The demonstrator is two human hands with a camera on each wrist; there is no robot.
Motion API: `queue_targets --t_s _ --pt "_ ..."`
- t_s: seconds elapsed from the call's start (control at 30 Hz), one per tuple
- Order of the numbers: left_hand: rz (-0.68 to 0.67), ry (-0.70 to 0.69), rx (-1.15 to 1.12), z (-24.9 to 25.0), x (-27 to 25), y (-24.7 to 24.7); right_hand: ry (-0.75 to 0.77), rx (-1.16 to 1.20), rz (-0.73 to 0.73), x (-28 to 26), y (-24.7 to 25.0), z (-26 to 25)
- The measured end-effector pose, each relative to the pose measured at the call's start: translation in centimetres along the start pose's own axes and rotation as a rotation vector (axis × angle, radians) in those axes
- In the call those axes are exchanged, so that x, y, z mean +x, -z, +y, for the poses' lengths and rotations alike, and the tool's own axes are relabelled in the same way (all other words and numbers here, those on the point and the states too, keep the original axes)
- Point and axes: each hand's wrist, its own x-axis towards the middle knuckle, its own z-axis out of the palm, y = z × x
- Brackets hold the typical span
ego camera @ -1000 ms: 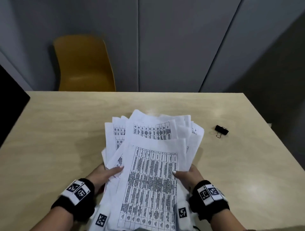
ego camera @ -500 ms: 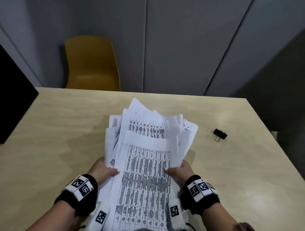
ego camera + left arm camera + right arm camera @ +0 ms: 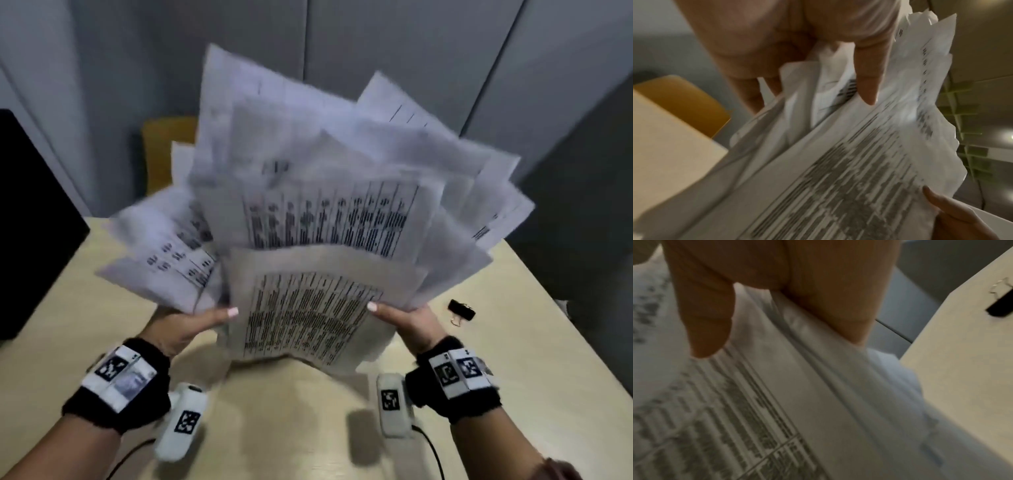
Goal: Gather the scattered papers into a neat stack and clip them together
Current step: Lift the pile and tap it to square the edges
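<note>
Head view: papers (image 3: 325, 219) now raised off the table (image 3: 102, 308) and tipped upright, fanned and uneven; half a second ago flat. Left hand (image 3: 185, 325) and right hand (image 3: 407, 322) gripping the lower side edges, thumbs in front, fingers behind. Probably readying to tap edges square. Binder clip (image 3: 462, 310) untouched on table, near right.
</note>
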Motion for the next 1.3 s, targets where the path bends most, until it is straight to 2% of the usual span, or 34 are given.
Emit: queue_targets --t_s 0.1,0.23,0.3,0.43,0.53,0.6,0.73,0.8,0.9,1.0,1.13,1.2,1.3 --pt "0.049 0.129 0.059 -2.8 -1.0 -0.7 -0.101 -0.090 0.064 -0.5 -1.0 3.1" --pt "0.219 0.129 -0.067 -4.7 -0.6 -2.3 -0.144 -0.106 0.094 -0.5 -1.8 4.3" --pt "0.185 0.114 -0.108 -4.0 -0.2 -1.9 -0.109 -0.065 0.089 -0.3 -1.6 3.3" --pt "-0.011 0.103 -0.115 -3.3 0.5 0.9 -0.002 -0.027 -0.034 -0.3 -0.4 1.0" --pt "-0.056 0.084 -0.151 -3.7 0.4 1.7 0.024 -0.012 -0.083 -0.3 0.0 1.2" --pt "-0.008 0.106 -0.135 -4.1 0.4 1.0 -0.003 -0.023 -0.094 0.1 -0.4 1.9" --pt "0.076 0.055 -0.088 -3.8 0.6 -0.9 -0.004 0.059 -0.002 1.0 -1.5 2.5" --pt "0.089 -0.011 -0.094 -2.7 0.6 -1.3 0.068 0.068 0.036 1.0 -1.7 1.7" --pt "0.037 -0.155 -0.105 -1.9 1.0 -0.6 0.143 0.076 -0.021 0.9 -0.9 0.4" --pt "-0.016 -0.100 -0.141 -2.9 0.9 1.3 0.135 0.011 -0.075 0.5 -0.1 0.3" --pt "-0.012 -0.042 -0.176 -3.9 0.1 0.0 0.033 0.005 -0.046 0.3 -0.6 2.2" --pt "0.003 -0.068 -0.125 -3.3 0.0 -1.9 0.058 -0.021 -0.039 0.4 -1.3 2.3" --pt "0.095 -0.038 -0.193 -2.5 0.5 -1.9 0.096 -0.030 -0.034 0.5 -1.7 1.5"
